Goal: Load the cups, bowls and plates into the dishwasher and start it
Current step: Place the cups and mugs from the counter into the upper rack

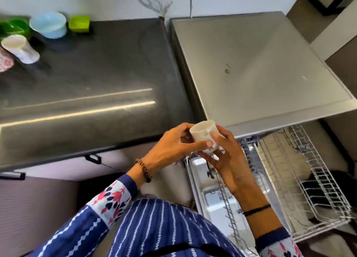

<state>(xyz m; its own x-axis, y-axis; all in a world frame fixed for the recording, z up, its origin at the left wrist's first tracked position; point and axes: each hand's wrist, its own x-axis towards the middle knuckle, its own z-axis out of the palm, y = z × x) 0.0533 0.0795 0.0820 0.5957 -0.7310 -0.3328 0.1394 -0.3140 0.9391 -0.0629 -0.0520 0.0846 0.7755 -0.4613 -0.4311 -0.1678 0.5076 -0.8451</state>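
Note:
A small white cup (201,134) lies on its side between both hands, just above the front corner of the steel dishwasher top (260,63). My left hand (173,146) grips it from the left, thumb across its side. From the right and below, my right hand (229,160) holds the same cup. Below the hands the dishwasher stands open, its wire rack (316,183) pulled out to the right. On the dark counter (87,73) at the far left stand a white cup (19,49), a light blue bowl (48,25), a green bowl (14,28) and a lime green cup (79,23).
A patterned pink-and-white cup (4,60) shows partly at the left edge. The lower rack (231,208) with upright tines sits under my right forearm. A white wall runs behind the counter.

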